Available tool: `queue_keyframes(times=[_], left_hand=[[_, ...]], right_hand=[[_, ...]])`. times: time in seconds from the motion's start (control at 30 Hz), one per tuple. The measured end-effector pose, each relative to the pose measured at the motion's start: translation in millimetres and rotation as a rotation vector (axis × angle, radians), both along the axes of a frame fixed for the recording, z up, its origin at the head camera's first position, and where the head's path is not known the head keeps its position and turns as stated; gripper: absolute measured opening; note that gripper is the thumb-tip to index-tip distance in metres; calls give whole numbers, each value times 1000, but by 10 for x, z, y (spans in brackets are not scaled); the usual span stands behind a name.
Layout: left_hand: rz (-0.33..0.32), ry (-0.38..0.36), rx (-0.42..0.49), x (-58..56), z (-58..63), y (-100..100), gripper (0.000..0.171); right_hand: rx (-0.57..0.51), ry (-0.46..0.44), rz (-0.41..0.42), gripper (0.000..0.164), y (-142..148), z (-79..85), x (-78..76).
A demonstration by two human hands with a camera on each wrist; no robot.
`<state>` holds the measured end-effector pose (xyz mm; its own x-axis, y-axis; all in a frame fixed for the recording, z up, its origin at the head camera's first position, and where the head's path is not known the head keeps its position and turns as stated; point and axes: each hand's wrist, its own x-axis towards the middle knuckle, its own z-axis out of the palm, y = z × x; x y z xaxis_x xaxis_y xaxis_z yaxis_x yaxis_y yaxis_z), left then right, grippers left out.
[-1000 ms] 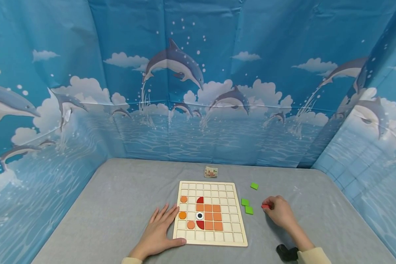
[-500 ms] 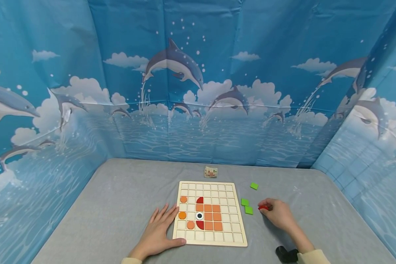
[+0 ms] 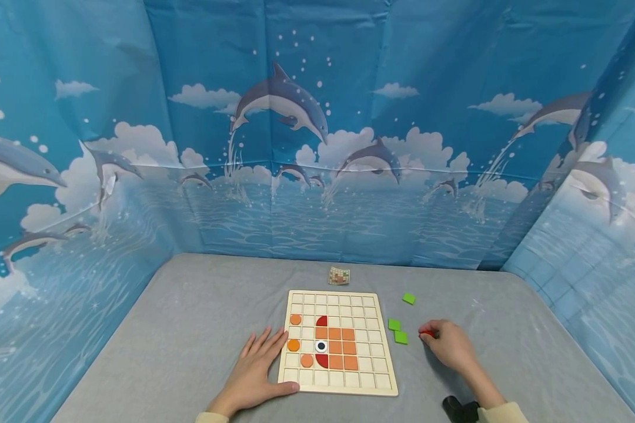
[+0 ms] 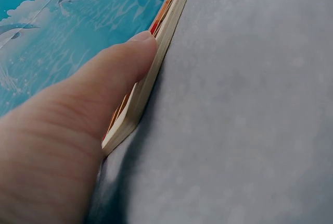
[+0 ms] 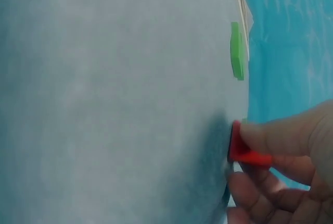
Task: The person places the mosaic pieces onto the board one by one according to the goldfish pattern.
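Note:
My right hand (image 3: 452, 345) pinches a small red tile (image 5: 252, 156) between thumb and fingers, low over the cloth to the right of the board. Fingers hide part of this tile in the head view. On the left, my left hand (image 3: 256, 367) lies spread, its fingertips at the left edge of the wooden grid board (image 3: 338, 389) and its thumb on the front edge. Orange squares (image 3: 336, 347), red quarter-round pieces (image 3: 322, 361), a round eye piece (image 3: 321, 346) and orange discs (image 3: 293, 345) sit in the board's cells.
Three green tiles (image 3: 400, 338) lie between the board and my right hand. A small picture card (image 3: 339, 275) is behind the board. Near my right wrist is a black object (image 3: 457, 409). A dolphin-print curtain (image 3: 317, 147) surrounds the grey cloth-covered table (image 3: 201, 317).
The red tile has turned a little in my right fingers. That hand shifted slightly left, then back right. My left hand has kept its place at the board.

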<state>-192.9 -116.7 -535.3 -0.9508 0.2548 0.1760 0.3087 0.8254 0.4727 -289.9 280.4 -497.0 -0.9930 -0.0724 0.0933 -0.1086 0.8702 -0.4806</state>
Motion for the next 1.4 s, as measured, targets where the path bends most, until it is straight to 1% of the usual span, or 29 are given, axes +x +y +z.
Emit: queue_keyframes(times=[0.1,0.17,0.4,0.57,0.67,0.8,1.07,1.2,1.4], left_hand=[[-1,-1,2,3,3,-1,101],[-3,-3,5,4,0,-4,101],[0,-33,3,-2,-8,-10,102],[3,-32,-2,-7,-22,-8,102],[1,-19,-8,-10,-34,-6,102],[1,0,-16,-20,-53,-10,102],[7,-22,-22,-45,-61,-13,104],[5,-19,-23,-46,-67,-16,104],[4,-11,-24,-48,-69,-17,104]], right_hand=[[-27,23,3,6,8,-6,10],[-50,19,0,6,-5,-3,25],[-162,-64,10,5,-117,17,99],[-216,-111,36,8,-201,20,145],[-235,-115,75,14,-233,24,165],[-278,-113,114,15,-262,35,191],[-412,-182,95,9,-342,46,233],[-476,-202,127,10,-373,47,246],[-557,-275,222,19,-426,67,287]])
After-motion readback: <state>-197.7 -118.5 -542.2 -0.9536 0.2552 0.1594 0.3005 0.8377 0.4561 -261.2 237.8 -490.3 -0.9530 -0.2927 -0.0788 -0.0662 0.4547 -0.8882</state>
